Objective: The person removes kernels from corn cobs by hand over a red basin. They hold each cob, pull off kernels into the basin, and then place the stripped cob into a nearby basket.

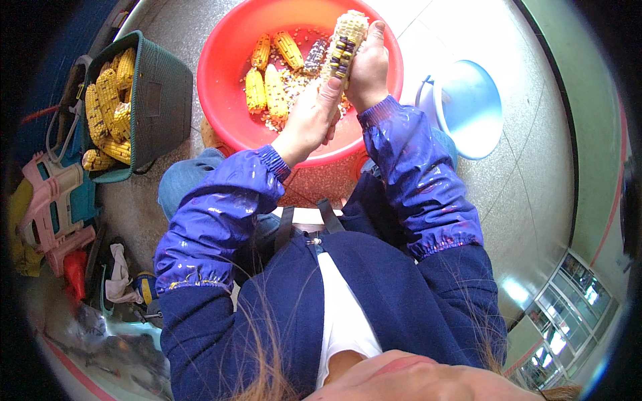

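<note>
Both my hands grip one corn cob (342, 52) above a red plastic basin (215, 90). Much of this cob is bare and pale, with a few rows of dark and yellow kernels left along its middle. My left hand (311, 113) holds the lower end, its thumb pressed by the lowest kernels. Around the upper right side wraps my right hand (371, 70). Inside the basin lie several yellow cobs (275, 92), a dark-purple cob (315, 56) and loose kernels (296, 82). Part of the basin's inside is hidden behind my hands.
To the left, a dark green woven-pattern basket (163, 95) holds several yellow corn cobs (108, 100). A light blue bucket (474, 110) is on the floor at right. Pink plastic stools (55, 200) and a pale cloth (118, 275) are at far left.
</note>
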`<move>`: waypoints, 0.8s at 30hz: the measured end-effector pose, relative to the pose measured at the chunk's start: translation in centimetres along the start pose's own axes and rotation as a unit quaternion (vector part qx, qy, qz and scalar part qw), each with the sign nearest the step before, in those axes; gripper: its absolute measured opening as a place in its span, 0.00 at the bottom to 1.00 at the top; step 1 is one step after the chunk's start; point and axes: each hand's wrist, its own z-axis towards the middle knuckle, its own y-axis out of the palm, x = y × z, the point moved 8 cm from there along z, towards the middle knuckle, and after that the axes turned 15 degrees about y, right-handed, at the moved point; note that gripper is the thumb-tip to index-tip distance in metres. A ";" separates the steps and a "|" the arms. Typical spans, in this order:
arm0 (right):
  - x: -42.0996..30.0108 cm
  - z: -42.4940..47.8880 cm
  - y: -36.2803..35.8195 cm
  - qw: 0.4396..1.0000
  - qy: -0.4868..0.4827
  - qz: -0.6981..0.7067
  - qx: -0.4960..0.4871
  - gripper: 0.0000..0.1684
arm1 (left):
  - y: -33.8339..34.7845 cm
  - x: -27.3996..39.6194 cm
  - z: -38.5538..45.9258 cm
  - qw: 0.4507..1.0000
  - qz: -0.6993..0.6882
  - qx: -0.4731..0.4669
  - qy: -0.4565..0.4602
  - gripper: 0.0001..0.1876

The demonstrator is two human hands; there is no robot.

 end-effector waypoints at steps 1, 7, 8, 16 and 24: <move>0.2 0.0 0.0 1.000 0.010 -0.004 0.001 0.35 | -0.2 -0.1 0.0 1.000 0.007 0.010 0.003 0.29; 0.6 -0.7 0.8 0.996 0.077 0.051 0.017 0.38 | -2.5 -0.3 0.8 0.981 0.151 0.052 0.109 0.29; 0.6 -0.9 0.9 0.995 0.075 0.062 0.033 0.38 | -2.9 -0.1 0.8 0.965 0.210 0.068 0.142 0.29; -0.2 -1.9 0.6 0.998 0.016 0.043 0.049 0.29 | -1.2 0.9 0.1 0.954 0.233 0.061 0.177 0.26; 0.5 -1.2 -0.6 0.995 0.040 0.044 0.082 0.37 | -0.9 -0.5 0.3 0.993 0.098 0.027 0.064 0.27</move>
